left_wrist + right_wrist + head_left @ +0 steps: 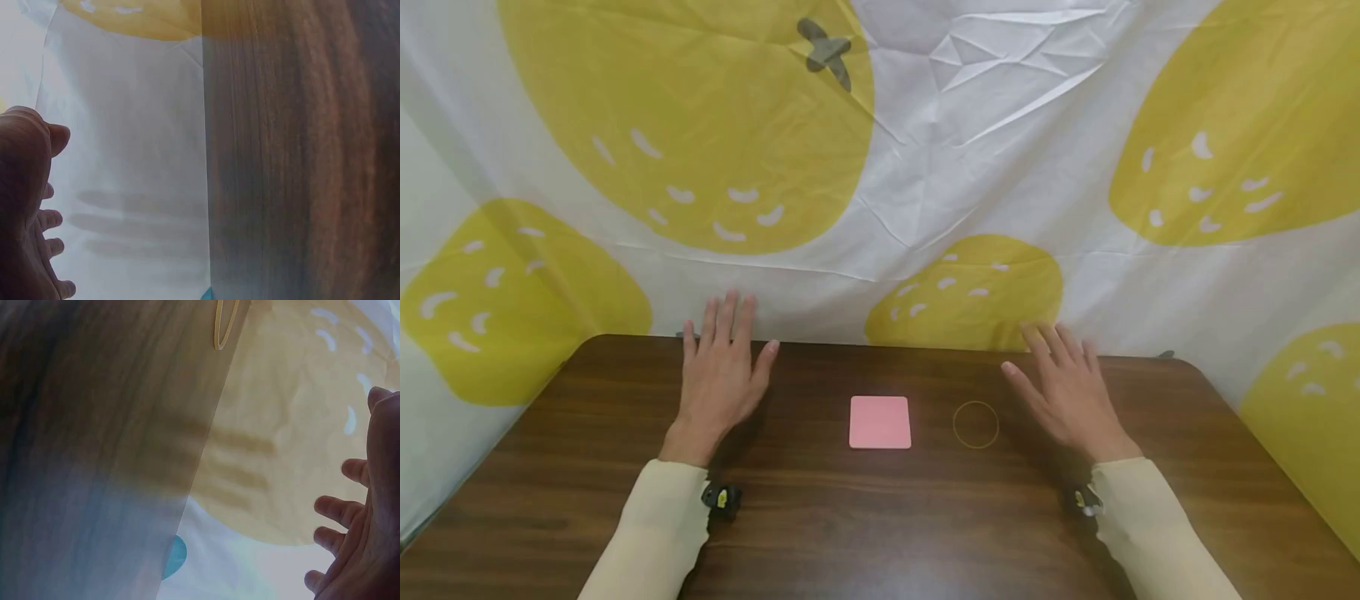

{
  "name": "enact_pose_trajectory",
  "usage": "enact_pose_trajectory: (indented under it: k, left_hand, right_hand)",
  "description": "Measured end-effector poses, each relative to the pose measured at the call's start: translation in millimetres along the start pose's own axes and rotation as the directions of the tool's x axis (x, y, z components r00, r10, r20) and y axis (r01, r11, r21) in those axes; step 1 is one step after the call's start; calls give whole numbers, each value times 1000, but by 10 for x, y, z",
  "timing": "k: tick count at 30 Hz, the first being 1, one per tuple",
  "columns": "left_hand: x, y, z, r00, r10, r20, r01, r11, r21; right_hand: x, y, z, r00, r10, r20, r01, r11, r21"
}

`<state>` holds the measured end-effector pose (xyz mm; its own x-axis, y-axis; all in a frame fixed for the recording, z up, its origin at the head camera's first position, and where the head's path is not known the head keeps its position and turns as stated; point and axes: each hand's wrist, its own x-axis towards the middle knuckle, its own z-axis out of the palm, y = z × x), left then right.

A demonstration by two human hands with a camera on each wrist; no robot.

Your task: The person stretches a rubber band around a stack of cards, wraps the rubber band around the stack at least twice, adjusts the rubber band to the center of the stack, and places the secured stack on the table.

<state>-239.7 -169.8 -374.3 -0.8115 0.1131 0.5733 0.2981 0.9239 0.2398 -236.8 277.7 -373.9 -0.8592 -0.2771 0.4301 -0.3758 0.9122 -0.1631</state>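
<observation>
On the brown table lies a pink square [880, 422] with rounded corners, flat, midway between the two hands. Just right of it is a thin yellow rubber band [976, 425], spread in a round loop; part of the band [225, 325] also shows at the top of the right wrist view. My left hand [720, 375] is left of the square, fingers straight and spread, holding nothing. To the right of the band, my right hand [1067, 387] has its fingers extended and its thumb toward the band, also holding nothing. Both hands' fingertips reach the table's far edge.
The wooden table [880, 533] ends at a far edge against a hanging white cloth [940, 167] with yellow fruit prints. A small teal piece [175, 556] shows at the table edge in the right wrist view. Dark wrist cameras [722, 498] sit at both cuffs.
</observation>
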Motion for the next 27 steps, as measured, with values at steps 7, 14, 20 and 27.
enact_pose_trajectory:
  k: [7, 14, 20, 27]
  left_hand:
    - [-5, 23, -6, 998, 37, -53, -37, 999, -3]
    - [-11, 82, 7, 999, 42, 18, -42, 999, -23]
    - [-10, 155, 2, 991, 32, 130, -25, 998, -51]
    - [7, 259, -50, 959, -3, 284, 43, 990, -134]
  right_hand:
    - [5, -10, -2, 998, -44, -39, 46, 998, 48]
    - [-5, -44, -10, 999, -25, -32, 27, 997, 67]
    - [-5, -92, -14, 996, 35, 78, -46, 988, 148]
    - [-3, -177, -12, 991, 49, 127, -79, 966, 245]
